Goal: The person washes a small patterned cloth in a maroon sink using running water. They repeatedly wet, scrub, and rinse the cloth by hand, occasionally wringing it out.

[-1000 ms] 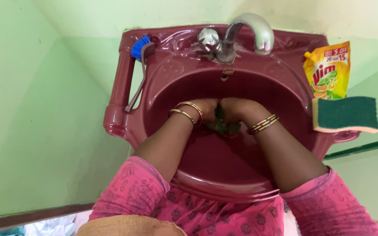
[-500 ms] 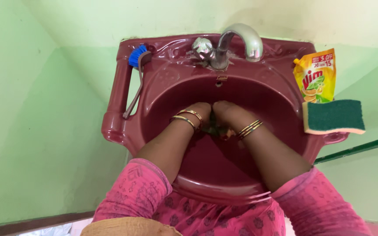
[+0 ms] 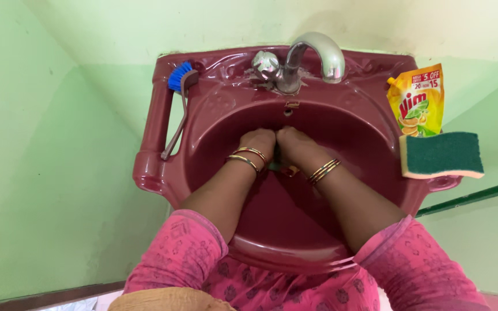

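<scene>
Scrubbing step, by the look of it: left hand (image 3: 257,143) and right hand (image 3: 293,145) pressed together, clamped on a small dark pad (image 3: 283,169) low in the basin (image 3: 370,138), under the tap (image 3: 312,55). Next likely needs firm rubbing.

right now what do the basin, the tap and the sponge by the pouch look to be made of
Basin: glossy maroon, likely glazed ceramic or moulded plastic; soft highlights on the rim leave it open.
Tap: polished metal, probably chrome-plated; mirror-like reflections.
Sponge: foam base under a green abrasive fibre layer; matte and rough-looking.
</scene>
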